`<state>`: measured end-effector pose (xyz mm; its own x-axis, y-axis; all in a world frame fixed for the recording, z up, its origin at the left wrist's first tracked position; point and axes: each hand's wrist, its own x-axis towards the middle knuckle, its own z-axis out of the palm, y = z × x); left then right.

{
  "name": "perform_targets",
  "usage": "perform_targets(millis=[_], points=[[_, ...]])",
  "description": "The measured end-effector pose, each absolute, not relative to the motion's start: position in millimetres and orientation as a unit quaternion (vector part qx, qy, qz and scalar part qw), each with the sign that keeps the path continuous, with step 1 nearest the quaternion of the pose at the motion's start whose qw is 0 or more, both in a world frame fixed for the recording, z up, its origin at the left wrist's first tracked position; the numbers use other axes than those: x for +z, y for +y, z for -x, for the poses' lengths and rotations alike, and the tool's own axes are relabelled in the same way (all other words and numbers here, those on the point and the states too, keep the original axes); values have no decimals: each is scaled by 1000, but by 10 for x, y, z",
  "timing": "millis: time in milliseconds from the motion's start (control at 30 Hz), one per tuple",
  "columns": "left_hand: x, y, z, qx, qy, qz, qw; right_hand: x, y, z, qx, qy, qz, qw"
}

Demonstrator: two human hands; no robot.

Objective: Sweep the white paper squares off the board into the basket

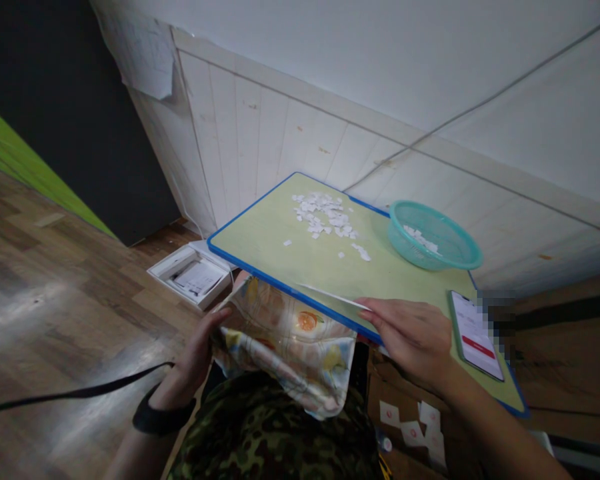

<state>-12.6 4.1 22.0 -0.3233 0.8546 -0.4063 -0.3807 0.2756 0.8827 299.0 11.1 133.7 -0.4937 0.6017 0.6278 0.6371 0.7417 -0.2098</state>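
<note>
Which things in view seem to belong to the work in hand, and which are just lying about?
Apparently in use:
fruit-print cloth, in the left hand
thin white strip, in the right hand
white scraps on the table
green basin with white pieces

Probably lying about:
phone
open white box
white cards

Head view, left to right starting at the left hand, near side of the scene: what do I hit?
Left hand → fruit-print sheet → right hand → phone.
</note>
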Motion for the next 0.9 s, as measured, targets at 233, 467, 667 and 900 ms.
perform_targets(millis=[233,467,667,900], points=[[186,49,138,523,558,-196,614,1411,87,-2941,-27,-856,374,356],[145,39,117,544,530,-210,616,1475,172,-2950,-18,-822,445,356],[178,33,85,550,555,-198,592,1472,281,-3024,52,-770,509,381],[265,45,46,562,541,-186,598,1484,366,-3052,119,-733,547,386]])
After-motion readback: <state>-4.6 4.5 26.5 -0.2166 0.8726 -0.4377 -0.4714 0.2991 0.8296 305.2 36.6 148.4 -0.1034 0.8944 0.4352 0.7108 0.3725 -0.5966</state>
